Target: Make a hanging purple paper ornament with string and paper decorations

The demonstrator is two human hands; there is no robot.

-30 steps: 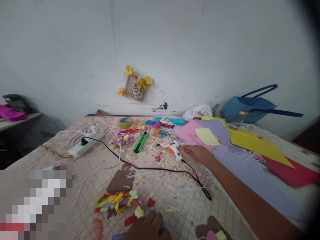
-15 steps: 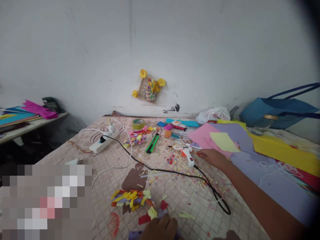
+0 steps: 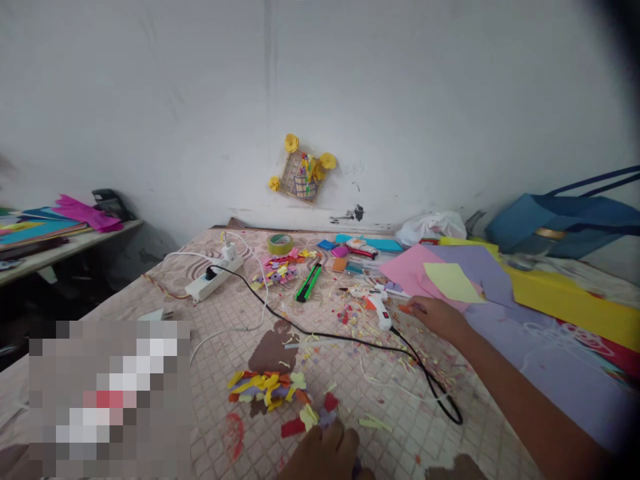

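Small orange scrap (image 3: 406, 309) pinched beside white plastic glue gun (image 3: 382, 320)

Over the patterned, scrap-strewn tablecloth (image 3: 410, 433), the scrap is gripped between the fingertips of the right hand (image 3: 440, 318), just right of the glue gun. The left hand (image 3: 326, 455) is curled beside a flat red piece (image 3: 292, 427) and a pale-yellow flower-shaped cutout (image 3: 309, 418); whether anything is gripped there cannot be told.

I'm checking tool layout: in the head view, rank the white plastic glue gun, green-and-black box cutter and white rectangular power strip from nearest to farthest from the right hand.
1. Glue gun: just left of the right hand.
2. Box cutter: farther left.
3. Power strip: leftmost of the three.
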